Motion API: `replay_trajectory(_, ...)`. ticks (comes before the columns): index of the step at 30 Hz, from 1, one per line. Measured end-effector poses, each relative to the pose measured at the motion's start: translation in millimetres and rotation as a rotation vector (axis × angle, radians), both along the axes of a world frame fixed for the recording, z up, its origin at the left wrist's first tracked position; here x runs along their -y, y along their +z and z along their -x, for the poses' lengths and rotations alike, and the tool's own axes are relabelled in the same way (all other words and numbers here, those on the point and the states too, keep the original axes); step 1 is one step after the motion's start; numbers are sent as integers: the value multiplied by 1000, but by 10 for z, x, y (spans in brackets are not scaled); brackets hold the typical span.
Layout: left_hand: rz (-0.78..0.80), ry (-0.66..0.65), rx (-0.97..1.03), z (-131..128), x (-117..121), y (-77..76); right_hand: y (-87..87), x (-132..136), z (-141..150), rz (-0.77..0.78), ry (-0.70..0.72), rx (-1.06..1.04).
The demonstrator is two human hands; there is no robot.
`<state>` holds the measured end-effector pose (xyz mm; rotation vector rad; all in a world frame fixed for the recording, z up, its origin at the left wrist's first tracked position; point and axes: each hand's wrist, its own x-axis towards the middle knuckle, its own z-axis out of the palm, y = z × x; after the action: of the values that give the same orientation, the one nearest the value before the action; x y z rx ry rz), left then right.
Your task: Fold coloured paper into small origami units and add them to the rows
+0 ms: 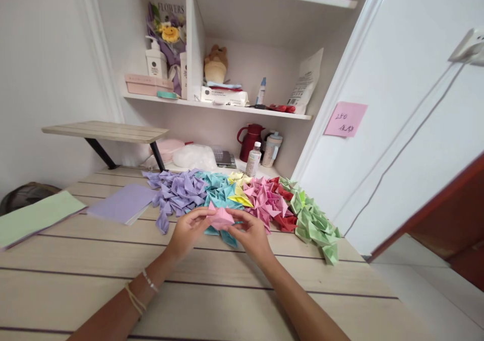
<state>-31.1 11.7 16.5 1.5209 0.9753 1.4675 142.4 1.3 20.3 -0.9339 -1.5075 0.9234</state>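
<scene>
A small pink folded paper piece (221, 218) is held between both hands above the table. My left hand (189, 231) pinches its left end between thumb and fingers, and my right hand (252, 234) grips the right end the same way. Just behind them lies a row of folded paper pieces heaped by colour: purple (179, 191), teal (219, 190), yellow (239, 195), pink (264, 199), red (286, 223) and green (315, 220). Several teal pieces sit partly hidden behind my hands.
Purple paper sheets (123, 202) and green sheets (38, 219) lie flat at the left of the slatted table (212, 300). A small raised stand (108, 131) is at the back left. Behind the heaps are a bottle (253, 160), a red jug (251, 142) and a tumbler (271, 149).
</scene>
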Motion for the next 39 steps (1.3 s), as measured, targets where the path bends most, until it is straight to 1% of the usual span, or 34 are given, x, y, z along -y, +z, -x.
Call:
replay_trajectory(2, 7, -5, 2, -11, 7, 20, -2, -4, -3, -20, 9, 9)
replay_trajectory(3, 26, -28, 23, -18, 9, 25, -3, -7, -6, -25, 19, 16)
replay_trajectory(6, 89, -96, 149, -33, 7, 25, -17, -16, -10, -28, 58, 27)
replay_trajectory(9, 111, -102, 206, -30, -7, 7, -43, -19, -3, -32, 67, 25)
replay_trajectory(11, 94, -84, 158, -18, -17, -11, -60, -16, 9, -31, 71, -11)
replay_trajectory(14, 28, -46, 39, -1, -27, -37, -81, -18, 24, -42, 79, -87)
replay_trajectory(18, -64, -46, -49, 1, -38, -65, -103, -33, 23, -77, 58, -32)
replay_trajectory(20, -31, -66, -27, -3, -46, -75, -99, -30, 22, -71, 61, -6)
replay_trajectory(23, 80, -71, 59, 0, -50, -73, -67, -2, 26, -41, 111, -22)
replay_trajectory(26, 123, -60, 80, 13, -34, -38, -40, 21, 30, -8, 128, -15)
replay_trajectory(28, 132, -72, 43, 18, -9, -1, -48, 15, 28, 4, 87, -21)
replay_trajectory(30, 138, -89, 15, 11, 19, 29, -75, -8, 26, 20, 55, -71)
replay_trajectory(34, 158, -108, 18, -26, 41, 24, -136, -59, 22, 52, 56, -185)
replay_trajectory(36, 132, -83, 24, -35, 26, -5, -150, -70, 20, 36, 52, -177)
replay_trajectory(39, 82, -38, 18, -19, -11, -46, -151, -65, 18, 11, 67, -103)
